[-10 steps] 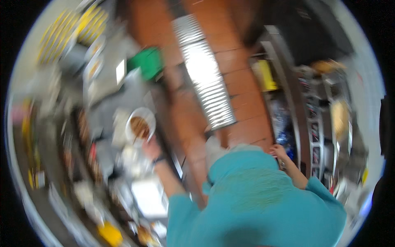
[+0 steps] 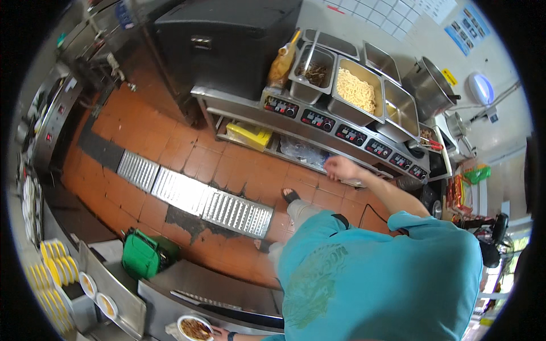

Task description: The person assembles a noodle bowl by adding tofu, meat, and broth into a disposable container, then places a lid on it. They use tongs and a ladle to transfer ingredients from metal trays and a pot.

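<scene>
My left hand (image 2: 220,333) grips the rim of a white bowl (image 2: 195,328) at the bottom edge of the view. Brown chopped food lies in the bowl, which is beside the steel counter (image 2: 227,314); whether it rests there I cannot tell. Out over the floor, in front of the warming station (image 2: 341,139), my right hand (image 2: 341,169) hangs with loosely bent fingers and nothing visible in it. Closest above it are a steel pan of pale noodles (image 2: 356,91) and a steel pan with dark food (image 2: 313,74) and a ladle handle.
A tall steel pot (image 2: 429,88) and a brown squeeze bottle (image 2: 282,65) flank the pans. A black box (image 2: 227,48) stands at the back. A metal drain grate (image 2: 196,196) crosses the tiled floor. A green bin (image 2: 141,256) and yellow-rimmed stacked dishes (image 2: 51,267) are at lower left.
My view has swung right, bringing the warming station to the top centre. The left hand and bowl now appear lower. My right hand has risen in the view, in front of the station.
</scene>
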Tool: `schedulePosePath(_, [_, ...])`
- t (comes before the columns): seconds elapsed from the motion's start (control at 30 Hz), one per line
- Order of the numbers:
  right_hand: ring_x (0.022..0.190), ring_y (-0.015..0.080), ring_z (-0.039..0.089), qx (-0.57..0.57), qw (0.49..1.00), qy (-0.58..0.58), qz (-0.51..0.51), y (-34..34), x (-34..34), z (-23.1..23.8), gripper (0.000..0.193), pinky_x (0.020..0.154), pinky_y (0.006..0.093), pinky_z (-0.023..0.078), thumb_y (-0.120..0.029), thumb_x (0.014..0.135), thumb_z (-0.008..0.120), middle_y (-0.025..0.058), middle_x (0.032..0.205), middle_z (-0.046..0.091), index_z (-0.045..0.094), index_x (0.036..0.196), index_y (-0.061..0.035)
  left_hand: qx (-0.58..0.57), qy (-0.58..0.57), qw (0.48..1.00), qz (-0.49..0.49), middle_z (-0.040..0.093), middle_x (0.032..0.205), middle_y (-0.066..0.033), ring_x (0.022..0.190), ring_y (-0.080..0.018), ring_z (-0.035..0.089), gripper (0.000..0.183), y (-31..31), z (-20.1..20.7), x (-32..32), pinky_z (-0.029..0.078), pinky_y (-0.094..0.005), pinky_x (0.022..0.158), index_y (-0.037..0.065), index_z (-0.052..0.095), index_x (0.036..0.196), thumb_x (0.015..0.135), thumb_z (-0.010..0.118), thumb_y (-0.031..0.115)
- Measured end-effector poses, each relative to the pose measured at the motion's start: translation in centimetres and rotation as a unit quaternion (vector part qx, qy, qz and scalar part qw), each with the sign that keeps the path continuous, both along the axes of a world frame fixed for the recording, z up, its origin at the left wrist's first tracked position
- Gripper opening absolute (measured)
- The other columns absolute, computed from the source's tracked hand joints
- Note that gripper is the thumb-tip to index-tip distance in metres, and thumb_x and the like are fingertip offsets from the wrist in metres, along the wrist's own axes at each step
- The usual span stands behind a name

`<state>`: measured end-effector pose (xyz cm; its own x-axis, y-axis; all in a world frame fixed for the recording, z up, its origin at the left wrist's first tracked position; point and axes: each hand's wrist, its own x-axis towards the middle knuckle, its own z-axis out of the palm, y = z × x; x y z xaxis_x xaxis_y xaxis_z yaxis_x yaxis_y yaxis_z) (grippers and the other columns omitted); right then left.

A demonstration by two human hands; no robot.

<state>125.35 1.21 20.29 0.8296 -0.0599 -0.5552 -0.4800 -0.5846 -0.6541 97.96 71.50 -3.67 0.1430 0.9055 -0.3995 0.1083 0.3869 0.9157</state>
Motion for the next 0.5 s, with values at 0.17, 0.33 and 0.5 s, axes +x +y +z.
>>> schedulePosePath(0.17, [0.068,0.0133,0.066,-0.002,0.968,-0.195,-0.159,-14.4,13.8,5.1,0.024,0.057,0.0269,0.054,-0.018,0.096,0.056,0.0086,0.081,0.068,0.065,0.110,-0.0011,-0.024,-0.010,0.999,0.045,0.071,0.094,-0.0167,0.092,-0.0287,0.067,0.025,-4.2,0.2,1.4,0.053,-0.0427,0.087,0.000,0.069,0.099,0.092,0.061,0.023])
schedulePosePath(0.33, [0.086,0.0287,0.072,-0.181,0.887,-0.232,-0.356,-36.9,31.7,5.7,0.034,0.079,0.0384,0.056,-0.026,0.084,0.059,0.0191,0.095,0.073,0.071,0.105,-0.0022,-0.079,-0.054,0.986,0.135,0.070,0.096,-0.0171,0.095,-0.0288,0.066,0.025,-12.4,1.8,3.4,0.053,-0.0426,0.092,-0.001,0.067,0.098,0.092,0.060,0.022])
schedulePosePath(0.5, [0.104,0.0368,0.067,-0.337,0.877,-0.074,-0.335,-50.8,42.1,1.9,0.035,0.086,0.0436,0.054,-0.025,0.084,0.053,0.0248,0.106,0.069,0.070,0.099,0.0022,-0.326,-0.320,0.879,-0.140,0.069,0.091,-0.0150,0.092,-0.0286,0.066,0.025,-22.4,2.4,7.5,0.053,-0.0431,0.091,0.001,0.065,0.091,0.090,0.056,0.025])
